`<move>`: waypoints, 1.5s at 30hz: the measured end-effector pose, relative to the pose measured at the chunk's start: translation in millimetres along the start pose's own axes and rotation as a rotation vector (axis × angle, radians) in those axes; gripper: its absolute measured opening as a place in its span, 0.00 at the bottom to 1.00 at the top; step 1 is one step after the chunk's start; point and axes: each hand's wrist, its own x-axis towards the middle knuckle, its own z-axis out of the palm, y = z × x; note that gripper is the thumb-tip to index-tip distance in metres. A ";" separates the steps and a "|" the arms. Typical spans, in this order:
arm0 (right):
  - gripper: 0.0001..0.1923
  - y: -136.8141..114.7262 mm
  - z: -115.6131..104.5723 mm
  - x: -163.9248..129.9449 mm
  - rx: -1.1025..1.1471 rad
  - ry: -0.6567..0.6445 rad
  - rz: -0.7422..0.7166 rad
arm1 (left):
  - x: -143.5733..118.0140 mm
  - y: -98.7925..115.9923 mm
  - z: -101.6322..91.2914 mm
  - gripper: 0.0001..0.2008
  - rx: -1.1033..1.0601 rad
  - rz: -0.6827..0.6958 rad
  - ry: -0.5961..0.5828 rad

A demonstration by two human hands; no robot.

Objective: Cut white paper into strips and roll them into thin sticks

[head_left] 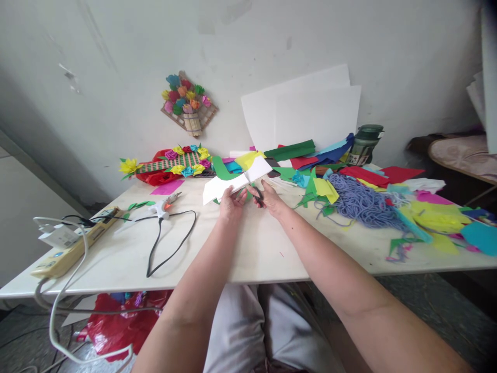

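Both arms reach out over the table's middle. My left hand [232, 203] is closed on the lower edge of a folded sheet of white paper [215, 189], which is held above the tabletop. In my right hand [271, 198] is a pair of scissors [258, 195] with black handles, its fingers wrapped round them. The scissor blades reach up to the paper near its middle, where a split shows between the left part and the right part. Green and yellow paper [248, 159] lies just behind the white sheet.
A glue gun [161, 208] with its black cord lies left, beside a power strip [77, 246] with plugs. To the right are a heap of blue-grey yarn [359, 199], coloured paper scraps [438, 217] and a green jar [365, 145]. A paper-flower decoration [174, 161] lies at the back left.
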 end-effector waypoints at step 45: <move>0.22 0.7 -36.4 18.3 -1.285 0.284 -0.030 | 4.7 3.4 -4.5 0.10 0.321 0.109 -0.219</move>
